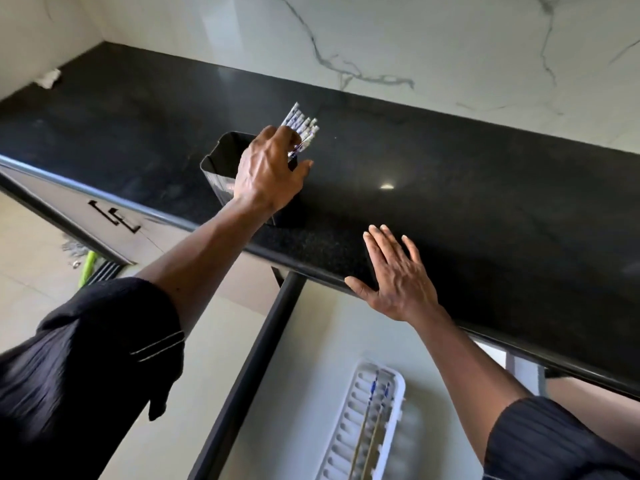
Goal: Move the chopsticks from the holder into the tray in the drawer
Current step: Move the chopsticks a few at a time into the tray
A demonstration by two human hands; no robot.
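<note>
The chopsticks (302, 129) stand in the black holder (216, 168), tops leaning away toward the marble wall (450, 46), your left hand (266, 174) curled around them, your right hand (396, 271) flat and open on the black counter (502, 202) above the drawer tray (398, 381)

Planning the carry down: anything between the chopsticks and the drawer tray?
Nothing visible blocks it. The left hand grips the chopsticks; the tray lies uncovered in the open drawer. The right hand rests flat on the counter edge, beside that path.
</note>
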